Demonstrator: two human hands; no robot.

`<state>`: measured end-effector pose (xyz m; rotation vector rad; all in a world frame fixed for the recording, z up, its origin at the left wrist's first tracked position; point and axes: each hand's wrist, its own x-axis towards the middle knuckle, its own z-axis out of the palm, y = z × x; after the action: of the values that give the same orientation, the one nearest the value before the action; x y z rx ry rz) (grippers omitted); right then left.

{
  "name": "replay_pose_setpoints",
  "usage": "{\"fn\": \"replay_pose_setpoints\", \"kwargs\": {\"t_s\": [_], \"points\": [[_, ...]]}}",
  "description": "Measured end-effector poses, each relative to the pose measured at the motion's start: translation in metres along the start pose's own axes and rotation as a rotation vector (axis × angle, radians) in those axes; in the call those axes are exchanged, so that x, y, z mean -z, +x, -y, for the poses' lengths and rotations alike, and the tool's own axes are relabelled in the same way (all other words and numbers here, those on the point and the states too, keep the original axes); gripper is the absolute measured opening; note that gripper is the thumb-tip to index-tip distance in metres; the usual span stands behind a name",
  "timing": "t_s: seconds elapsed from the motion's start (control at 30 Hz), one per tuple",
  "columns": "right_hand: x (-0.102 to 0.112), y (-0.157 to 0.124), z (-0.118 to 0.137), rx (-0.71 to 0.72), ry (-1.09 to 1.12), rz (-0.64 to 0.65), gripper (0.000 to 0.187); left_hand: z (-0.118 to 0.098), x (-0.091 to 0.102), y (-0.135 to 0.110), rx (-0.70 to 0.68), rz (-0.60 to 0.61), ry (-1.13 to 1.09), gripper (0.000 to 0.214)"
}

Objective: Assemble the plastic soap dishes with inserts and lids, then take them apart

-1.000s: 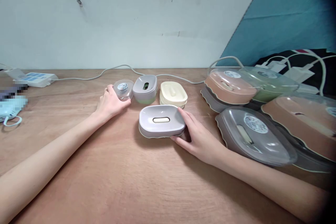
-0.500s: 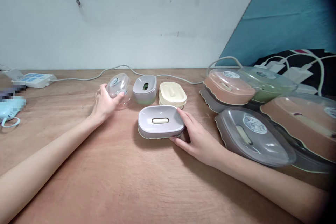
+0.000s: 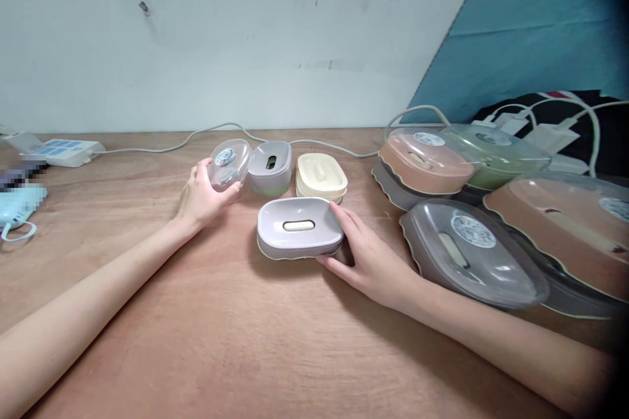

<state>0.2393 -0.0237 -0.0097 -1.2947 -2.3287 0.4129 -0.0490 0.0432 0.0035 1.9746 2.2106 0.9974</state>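
Note:
My left hand (image 3: 202,198) is closed around the side of a clear plastic lid (image 3: 236,156) with a round patterned sticker; a second clear lid seems to lie beneath it. Just right of the lid stands a stack of grey soap dish parts (image 3: 271,160), greenish at its base. A shallow grey soap dish (image 3: 275,211) with a cream bar in its centre slot rests on the table. My right hand (image 3: 371,258) grips its right end, with thumb and fingers on opposite edges. Behind it sit stacked cream trays (image 3: 320,173).
At right are lidded soap dishes: a grey one (image 3: 474,268), orange ones (image 3: 427,160) and a green one (image 3: 506,150). A white cable (image 3: 191,134) runs along the wall from a power strip (image 3: 69,152). A light-blue item (image 3: 22,200) lies at far left.
My left hand has moved slightly right, and the lid in it has come down over the other clear lid, nearer the grey stack. My right hand and the soap dish have stayed put.

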Motion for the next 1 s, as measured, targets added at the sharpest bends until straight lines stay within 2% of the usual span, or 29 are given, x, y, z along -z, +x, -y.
{"fn": "replay_pose_setpoints", "kwargs": {"t_s": [0.27, 0.47, 0.6, 0.73, 0.8, 0.83, 0.9, 1.0], "points": [[-0.001, 0.000, 0.000, -0.014, 0.004, 0.012, 0.072, -0.008, 0.010, 0.003, 0.073, 0.049, 0.165, 0.081], [-0.001, 0.000, -0.001, -0.002, 0.014, 0.006, 0.074, -0.007, 0.007, 0.001, 0.070, 0.092, 0.199, 0.079], [-0.001, -0.001, -0.001, 0.000, 0.014, 0.002, 0.073, -0.002, 0.004, 0.003, 0.025, -0.010, 0.167, 0.076], [-0.001, -0.001, -0.001, -0.002, 0.003, 0.004, 0.072, 0.006, 0.004, 0.003, -0.013, -0.201, -0.085, 0.073], [-0.001, -0.002, -0.001, -0.002, -0.002, 0.005, 0.072, 0.009, 0.006, 0.000, -0.093, -0.278, -0.280, 0.072], [-0.001, -0.002, -0.002, -0.001, -0.003, 0.004, 0.072, 0.008, 0.007, -0.003, -0.166, -0.280, -0.373, 0.072], [-0.001, -0.002, -0.002, 0.002, -0.002, 0.000, 0.072, 0.005, 0.008, -0.010, -0.359, -0.197, -0.514, 0.076], [-0.001, -0.002, -0.001, 0.005, -0.004, -0.001, 0.072, -0.004, 0.006, -0.022, -0.615, 0.014, -0.622, 0.089]]}}
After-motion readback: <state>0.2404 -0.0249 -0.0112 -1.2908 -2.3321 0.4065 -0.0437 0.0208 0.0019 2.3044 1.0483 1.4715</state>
